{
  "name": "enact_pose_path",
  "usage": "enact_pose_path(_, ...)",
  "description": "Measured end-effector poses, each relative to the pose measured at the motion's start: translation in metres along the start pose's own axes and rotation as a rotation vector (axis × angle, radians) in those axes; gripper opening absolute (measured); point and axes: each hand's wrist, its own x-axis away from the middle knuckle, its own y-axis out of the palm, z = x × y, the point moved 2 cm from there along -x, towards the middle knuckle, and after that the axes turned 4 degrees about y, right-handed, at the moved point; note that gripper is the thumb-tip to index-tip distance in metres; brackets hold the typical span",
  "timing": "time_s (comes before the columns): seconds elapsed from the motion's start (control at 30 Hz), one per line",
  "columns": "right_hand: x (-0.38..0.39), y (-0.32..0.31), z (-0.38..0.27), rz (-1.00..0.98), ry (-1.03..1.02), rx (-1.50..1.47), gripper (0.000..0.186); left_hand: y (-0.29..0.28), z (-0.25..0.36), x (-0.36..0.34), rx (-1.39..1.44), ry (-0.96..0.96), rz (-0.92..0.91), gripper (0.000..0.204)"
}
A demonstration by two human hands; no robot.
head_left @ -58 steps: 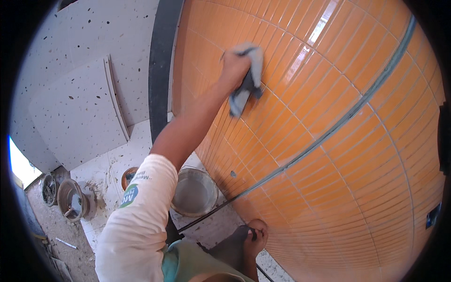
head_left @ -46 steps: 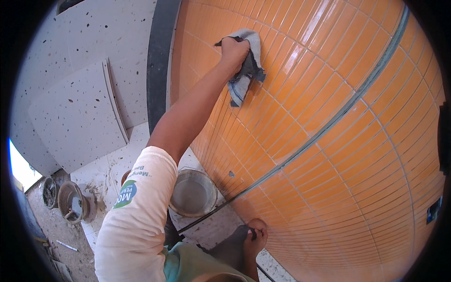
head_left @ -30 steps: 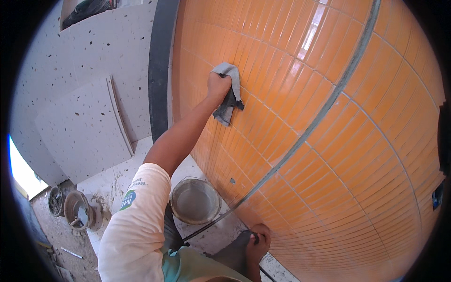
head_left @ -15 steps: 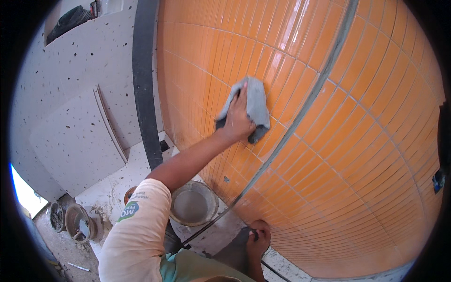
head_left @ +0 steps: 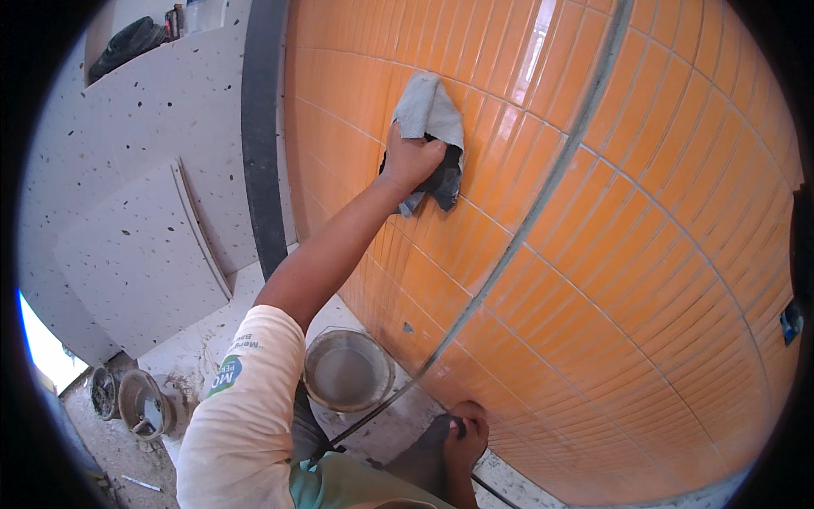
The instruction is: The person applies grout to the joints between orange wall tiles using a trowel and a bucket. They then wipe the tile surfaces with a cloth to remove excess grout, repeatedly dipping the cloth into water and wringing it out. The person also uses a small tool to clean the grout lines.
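Observation:
My left hand [head_left: 409, 159] is closed on a grey and black cloth [head_left: 428, 110], pressed to the orange tiled wall [head_left: 644, 254] at upper middle. The cloth's light grey fold drapes over my fingertips. Low in the view, my right hand [head_left: 462, 443] rests by my bent knee at the foot of the wall, fingers curled round something dark that I cannot make out. A grey vertical strip [head_left: 551, 195] crosses the tiles to the right of the cloth.
A bucket of grey liquid [head_left: 348, 369] stands below my left arm, beside a dark rod [head_left: 381, 405]. Two containers [head_left: 146, 403] sit at lower left. A speckled white wall [head_left: 110, 127] has a niche holding dark items [head_left: 127, 51]. A dark vertical edge [head_left: 254, 144] borders the orange tiles.
My left hand and cloth moved down and right, then back up and slightly left since half a second ago. The view has shifted. My right hand stays low in the same spot.

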Motion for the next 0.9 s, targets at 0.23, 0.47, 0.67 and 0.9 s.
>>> enact_pose_path(0.23, 0.001, 0.003, 0.002, -0.004, -0.004, 0.018, 0.036, 0.009, 0.014, -0.03, -0.067, 0.02, 0.015, 0.038)
enact_pose_path(0.47, -0.002, 0.0, -0.001, 0.026, -0.046, -0.003, 0.034, 0.009, -0.004, -0.001, -0.048, -0.018, 0.035, 0.031)
enact_pose_path(0.67, 0.0, 0.004, 0.001, 0.015, 0.001, 0.014, 0.036, 0.006, 0.015, -0.009, -0.083, 0.131, 0.158, 0.027)
enact_pose_path(0.9, 0.004, 0.009, 0.017, 0.042, -0.042, 0.022, 0.037, 0.022, 0.019, -0.038, -0.169, 0.082, 0.084, 0.036)
